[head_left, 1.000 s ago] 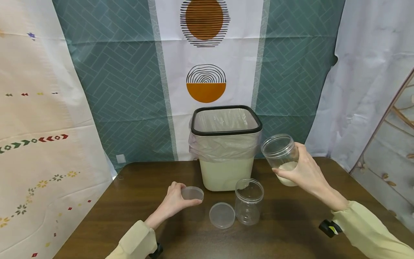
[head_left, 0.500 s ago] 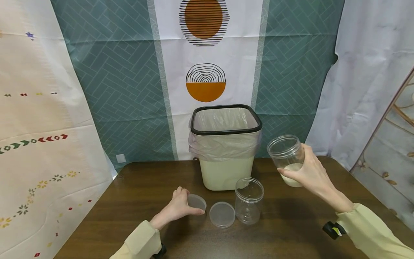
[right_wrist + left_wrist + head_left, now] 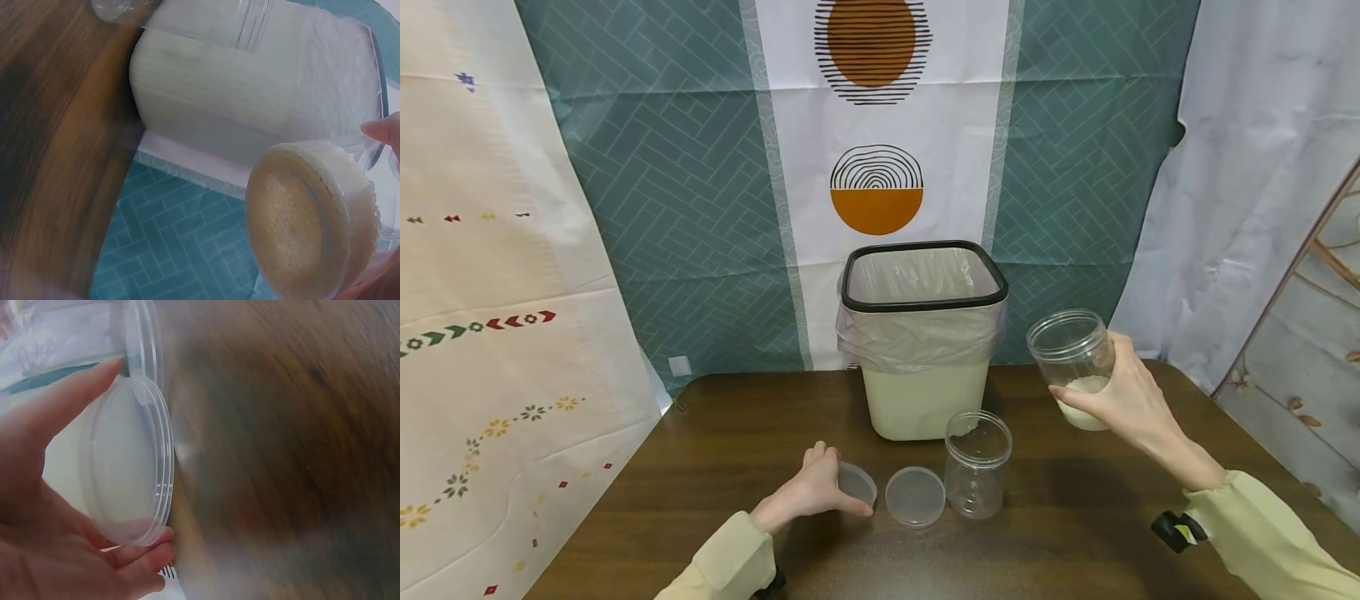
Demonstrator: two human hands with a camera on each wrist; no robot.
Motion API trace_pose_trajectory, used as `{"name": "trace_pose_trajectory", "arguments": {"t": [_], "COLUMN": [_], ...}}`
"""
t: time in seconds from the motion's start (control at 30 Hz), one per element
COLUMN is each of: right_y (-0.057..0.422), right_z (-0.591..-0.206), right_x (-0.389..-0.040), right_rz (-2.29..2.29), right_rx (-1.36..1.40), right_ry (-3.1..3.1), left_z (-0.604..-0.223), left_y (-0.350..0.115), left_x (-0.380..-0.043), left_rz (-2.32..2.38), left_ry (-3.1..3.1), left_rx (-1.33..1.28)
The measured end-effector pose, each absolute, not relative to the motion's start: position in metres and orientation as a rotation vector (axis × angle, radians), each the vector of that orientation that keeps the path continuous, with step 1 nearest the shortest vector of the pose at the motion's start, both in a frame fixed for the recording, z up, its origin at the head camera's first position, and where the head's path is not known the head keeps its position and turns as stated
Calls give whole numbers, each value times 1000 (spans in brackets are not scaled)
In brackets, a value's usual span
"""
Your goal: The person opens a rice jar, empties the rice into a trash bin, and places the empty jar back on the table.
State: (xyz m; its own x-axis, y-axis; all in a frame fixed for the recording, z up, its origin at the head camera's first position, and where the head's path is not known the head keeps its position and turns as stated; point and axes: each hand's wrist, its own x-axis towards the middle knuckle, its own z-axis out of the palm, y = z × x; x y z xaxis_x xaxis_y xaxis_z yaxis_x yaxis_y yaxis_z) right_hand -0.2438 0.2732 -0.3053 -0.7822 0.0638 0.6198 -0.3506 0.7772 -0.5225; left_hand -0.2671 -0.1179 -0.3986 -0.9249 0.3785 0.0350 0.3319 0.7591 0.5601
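My left hand (image 3: 811,490) holds a round clear plastic lid (image 3: 856,486) by its edge, low over the table at the left. In the left wrist view the thumb is at one side of the lid (image 3: 128,462) and the fingers at the other. A second lid (image 3: 915,497) lies flat just to its right. Beside that stands an open clear jar (image 3: 976,475) with nothing in it. Up at the right, my right hand (image 3: 1131,400) grips another open jar (image 3: 1070,343), tilted slightly and raised off the table. White grains that look like rice (image 3: 290,219) fill its bottom.
A pale bin (image 3: 925,400) with a black rim and a plastic liner stands at the back middle of the brown table (image 3: 745,425). Behind it hangs a green and white patterned cloth (image 3: 700,208). Pale cloths hang on both sides.
My left hand has lowered the lid toward the table, a little to the right. My right hand has drawn the jar of grains slightly to the right, away from the bin.
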Motion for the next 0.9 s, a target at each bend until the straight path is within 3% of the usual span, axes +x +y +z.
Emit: {"name": "trace_pose_trajectory", "arguments": {"t": [0.9], "right_y": [278], "right_z": [-301], "right_x": [-245], "right_rz": [843], "right_rx": [171], "right_ry": [-2357], "left_z": [-407], "left_y": [-116], "left_x": [-269], "left_rz": [680], "left_ry": [2870], "left_rx": [675]}}
